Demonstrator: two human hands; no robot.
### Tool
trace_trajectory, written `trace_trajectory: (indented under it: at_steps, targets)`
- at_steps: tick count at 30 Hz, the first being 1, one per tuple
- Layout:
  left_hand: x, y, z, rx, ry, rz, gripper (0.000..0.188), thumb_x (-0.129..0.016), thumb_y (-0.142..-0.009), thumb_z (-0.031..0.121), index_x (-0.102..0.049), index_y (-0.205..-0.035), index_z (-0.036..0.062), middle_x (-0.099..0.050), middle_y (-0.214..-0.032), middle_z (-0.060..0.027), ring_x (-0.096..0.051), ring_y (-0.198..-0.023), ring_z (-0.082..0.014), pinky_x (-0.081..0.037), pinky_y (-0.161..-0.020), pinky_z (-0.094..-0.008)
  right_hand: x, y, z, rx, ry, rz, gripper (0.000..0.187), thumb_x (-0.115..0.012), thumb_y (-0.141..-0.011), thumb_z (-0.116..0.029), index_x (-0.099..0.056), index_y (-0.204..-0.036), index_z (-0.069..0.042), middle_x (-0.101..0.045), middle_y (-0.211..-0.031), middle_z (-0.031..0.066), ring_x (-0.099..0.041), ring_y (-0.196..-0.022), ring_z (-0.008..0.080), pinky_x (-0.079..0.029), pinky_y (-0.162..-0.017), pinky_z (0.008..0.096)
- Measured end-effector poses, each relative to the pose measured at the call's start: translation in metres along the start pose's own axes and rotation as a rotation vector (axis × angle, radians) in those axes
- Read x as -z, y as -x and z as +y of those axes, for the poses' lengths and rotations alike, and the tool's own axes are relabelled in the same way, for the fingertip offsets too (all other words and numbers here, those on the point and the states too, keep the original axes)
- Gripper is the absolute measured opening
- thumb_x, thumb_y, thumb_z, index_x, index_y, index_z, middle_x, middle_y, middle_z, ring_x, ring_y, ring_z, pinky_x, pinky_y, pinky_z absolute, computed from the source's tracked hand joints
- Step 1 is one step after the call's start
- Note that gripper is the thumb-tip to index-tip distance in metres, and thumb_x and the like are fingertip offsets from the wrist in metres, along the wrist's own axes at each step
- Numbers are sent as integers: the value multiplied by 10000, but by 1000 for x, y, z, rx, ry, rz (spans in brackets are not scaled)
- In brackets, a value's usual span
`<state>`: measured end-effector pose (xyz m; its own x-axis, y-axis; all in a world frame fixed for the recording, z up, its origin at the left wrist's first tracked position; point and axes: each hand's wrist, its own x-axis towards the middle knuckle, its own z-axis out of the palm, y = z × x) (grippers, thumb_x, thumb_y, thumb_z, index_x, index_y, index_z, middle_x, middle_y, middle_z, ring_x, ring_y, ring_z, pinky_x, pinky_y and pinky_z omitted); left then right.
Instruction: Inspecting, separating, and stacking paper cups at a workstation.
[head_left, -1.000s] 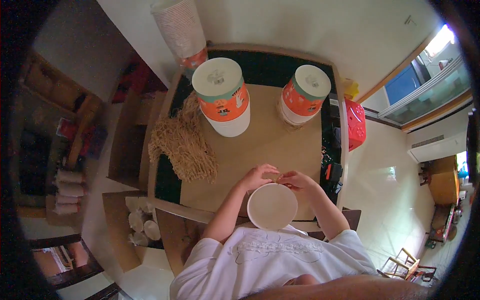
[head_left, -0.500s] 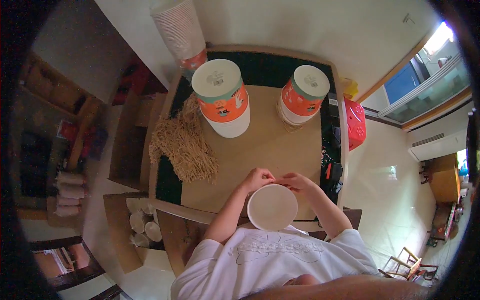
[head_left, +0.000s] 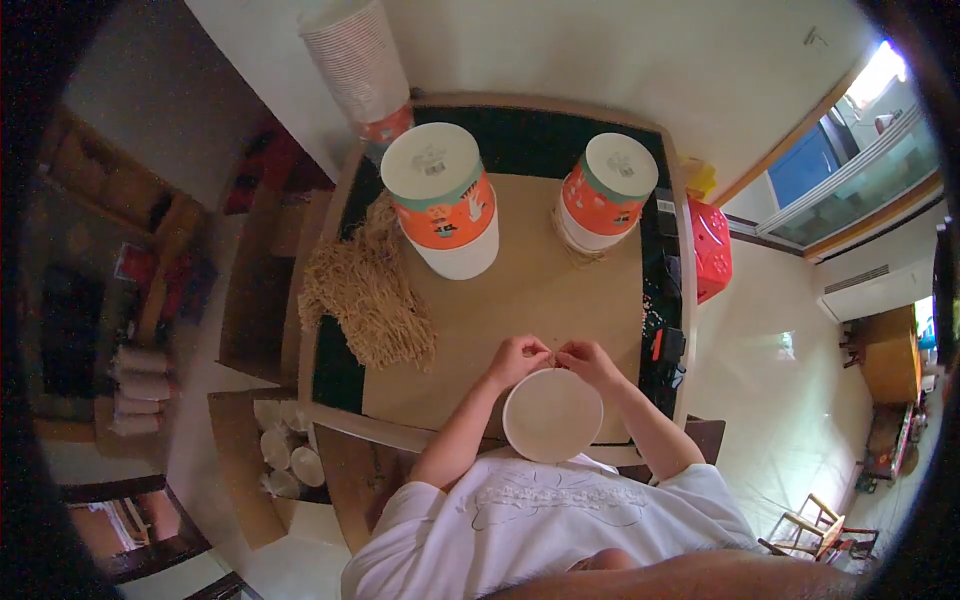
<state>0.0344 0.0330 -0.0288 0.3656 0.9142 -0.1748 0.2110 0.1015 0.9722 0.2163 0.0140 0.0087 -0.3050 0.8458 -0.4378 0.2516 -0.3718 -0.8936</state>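
A white round paper bucket [head_left: 553,416] rests between the table's front edge and my body, one round end facing up. At its far rim, my left hand [head_left: 522,358] and my right hand [head_left: 592,364] meet with pinched fingertips almost touching. Something thin and brownish seems to lie between them, too small to make out. Ahead on the left lies a heap of tan cords [head_left: 370,295]. Behind it stands a tall stack of upturned orange, green and white paper buckets [head_left: 445,215]. A smaller upturned stack [head_left: 610,190], with tan cord around its base, stands at the far right.
Brown cardboard [head_left: 530,300] covers the middle of the table. A tall stack of white cups [head_left: 355,60] rises at the far left corner. Dark small items [head_left: 668,343] line the right edge. An open carton [head_left: 240,470] with white cups sits lower left, and a red stool [head_left: 710,250] stands right.
The bucket by my body has shifted slightly right. My fingertips have come a little closer together, the right hand rising slightly. The heap and the stacks stay in place.
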Motion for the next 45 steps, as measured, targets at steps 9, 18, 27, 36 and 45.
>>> trace_trajectory:
  at_steps: [9,18,27,36,45]
  targets:
    - [3,3,19,-158,-109,113,80,-662,-681,93,-615,-716,40,-605,-709,-76,-588,-670,-188,-461,-621,-295,6,-2,-16,-287,-256,-158,185,-586,-807,-205,-607,-843,-24,-586,-717,8,-527,-650,86,-430,-549,237]
    - [1,9,17,-251,-213,106,84,-679,-656,83,-611,-690,47,-591,-696,-87,-577,-647,-220,-459,-606,-299,21,-12,5,-202,-180,-372,123,-591,-777,-137,-613,-809,-21,-567,-703,12,-509,-625,82,-406,-564,205]
    - [21,65,0,81,156,324,254,-641,-772,234,-536,-906,46,-562,-733,-15,-519,-666,-80,-432,-586,-218,27,27,13,-416,-387,14,123,-556,-814,-162,-577,-823,-41,-561,-707,4,-512,-590,71,-396,-484,190]
    - [-40,141,-53,167,80,381,377,-625,-772,246,-454,-968,-27,-563,-873,-136,-549,-795,-195,-448,-684,-312,-27,83,33,-226,-1083,433,116,-551,-822,-191,-533,-803,-78,-494,-679,-22,-463,-584,73,-411,-522,211]
    - [20,113,-4,56,-279,535,142,-517,-687,82,-513,-789,-17,-566,-715,-205,-566,-689,-360,-447,-609,-433,12,97,4,143,-1188,526,92,-531,-814,-149,-504,-747,-91,-461,-688,-23,-417,-569,89,-368,-570,213]
